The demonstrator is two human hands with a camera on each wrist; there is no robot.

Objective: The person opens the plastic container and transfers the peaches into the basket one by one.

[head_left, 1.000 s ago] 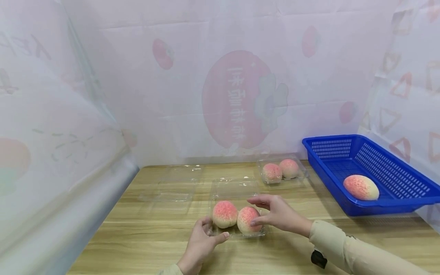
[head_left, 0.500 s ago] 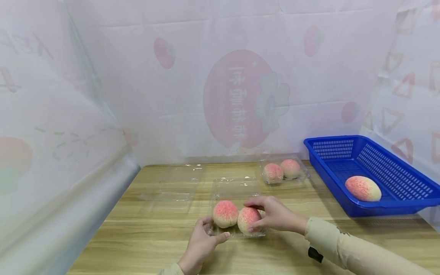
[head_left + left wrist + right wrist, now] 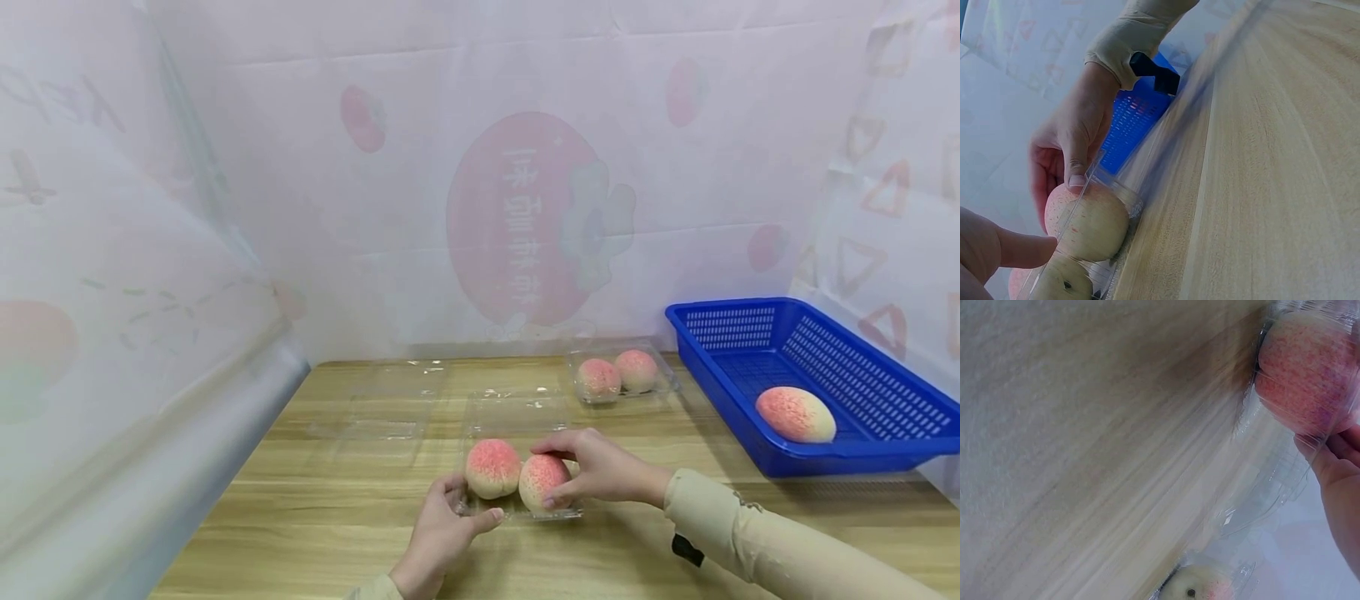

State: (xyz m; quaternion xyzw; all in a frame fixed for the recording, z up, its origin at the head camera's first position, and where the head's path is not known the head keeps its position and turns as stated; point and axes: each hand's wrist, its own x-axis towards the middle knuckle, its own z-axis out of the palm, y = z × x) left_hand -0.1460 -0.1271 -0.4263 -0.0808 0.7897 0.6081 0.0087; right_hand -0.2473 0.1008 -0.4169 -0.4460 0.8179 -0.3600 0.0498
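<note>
A clear plastic clamshell box stands on the table with its lid folded back. Two pink and cream peaches are in it, a left peach and a right peach, side by side. My right hand grips the right peach from its right, thumb in front and fingers over the back. At the box's left front corner my left hand holds the wall; its thumb overlaps the rim in the left wrist view. Clear plastic covers a large pink peach in the right wrist view.
Behind, a closed clear box contains two more peaches. A blue basket at the right holds one peach. An open clear clamshell box lies at the back left. White printed sheeting walls the table.
My right hand's fingers have come in and closed over the right peach, the hand shifting slightly left. My left hand stays at the box corner.
</note>
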